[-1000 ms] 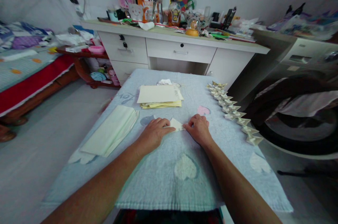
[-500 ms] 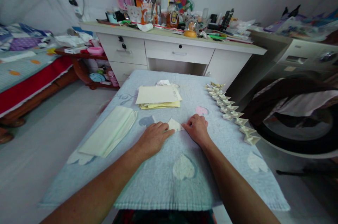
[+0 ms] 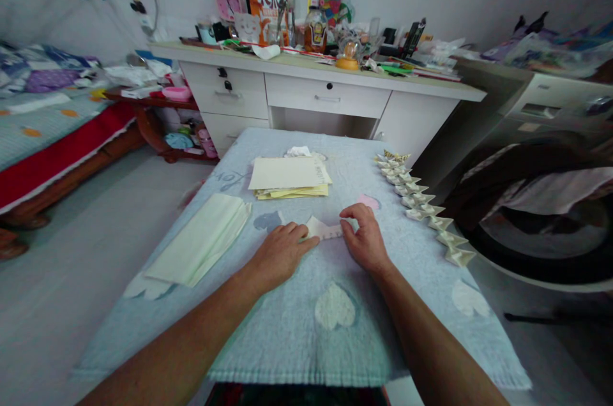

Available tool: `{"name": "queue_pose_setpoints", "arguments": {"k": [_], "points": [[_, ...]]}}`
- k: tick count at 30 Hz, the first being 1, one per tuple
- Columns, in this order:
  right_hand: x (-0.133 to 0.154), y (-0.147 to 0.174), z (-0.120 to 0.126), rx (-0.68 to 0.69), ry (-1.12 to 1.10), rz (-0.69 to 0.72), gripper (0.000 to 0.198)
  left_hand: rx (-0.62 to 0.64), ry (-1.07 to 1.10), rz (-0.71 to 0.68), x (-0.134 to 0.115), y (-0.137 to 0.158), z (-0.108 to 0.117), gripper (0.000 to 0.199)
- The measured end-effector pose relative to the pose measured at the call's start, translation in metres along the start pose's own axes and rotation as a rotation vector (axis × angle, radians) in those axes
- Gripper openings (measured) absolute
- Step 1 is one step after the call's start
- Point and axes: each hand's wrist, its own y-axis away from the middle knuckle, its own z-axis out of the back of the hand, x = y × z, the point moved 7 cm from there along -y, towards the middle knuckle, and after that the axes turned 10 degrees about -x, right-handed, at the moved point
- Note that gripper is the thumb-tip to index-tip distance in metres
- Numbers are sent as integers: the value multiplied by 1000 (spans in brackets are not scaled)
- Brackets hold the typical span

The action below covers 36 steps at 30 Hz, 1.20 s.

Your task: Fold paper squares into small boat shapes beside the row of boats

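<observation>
A pale-walled room is seen, with a desk (image 3: 287,348) covered by a light blue cloth (image 3: 483,348) on which hearts are patterned. A paper stack (image 3: 287,173), cream on top and yellow along its lower edges, is set on the far half of the desk. On the near side of the paper stack, slightly to its right, a small folded paper (image 3: 328,232) is laid, by which a pointed part and a narrow strip with faint marks are shown. Its left end is gripped and pressed down by the fingers and thumb of the left hand (image 3: 282,249). The right hand (image 3: 366,240) is placed at the strip's other end, the forefinger curled and parted from the thumb; whether the strip is pinched there cannot be told. To the near left of the paper stack, long folded sheets (image 3: 196,243) are laid at a slant. To its right, a row of folded paper pieces (image 3: 421,211) is lined up along the cloth. Just behind it, a crumpled white paper (image 3: 297,151) is placed. Farther beyond it, a white drawer unit (image 3: 328,90) is topped with clutter, among which an orange bag (image 3: 265,4) and a jar (image 3: 316,29) are seen
</observation>
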Motion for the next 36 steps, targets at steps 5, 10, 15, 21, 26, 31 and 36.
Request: {"name": "queue_pose_setpoints", "arguments": {"k": [5, 10, 15, 21, 26, 31, 36], "points": [[23, 14, -32, 262, 31, 109, 17, -21, -1, 3, -1, -1, 3, 28], [19, 16, -43, 348, 190, 62, 12, -46, 35, 0, 2, -2, 3, 23], [20, 15, -47, 379, 338, 23, 10, -108, 150, 1, 8, -1, 6, 23], [23, 16, -50, 371, 413, -10, 15, -147, 356, 188, 20, -5, 10, 15], [25, 17, -51, 360, 442, -13, 19, -159, 377, 291, 25, -12, 5, 12], [27, 17, -51, 362, 473, -6, 21, -150, 270, 343, 25, -12, 0, 11], [30, 17, -50, 355, 489, -3, 28, -119, 163, 449, 30, -5, 0, 8]]}}
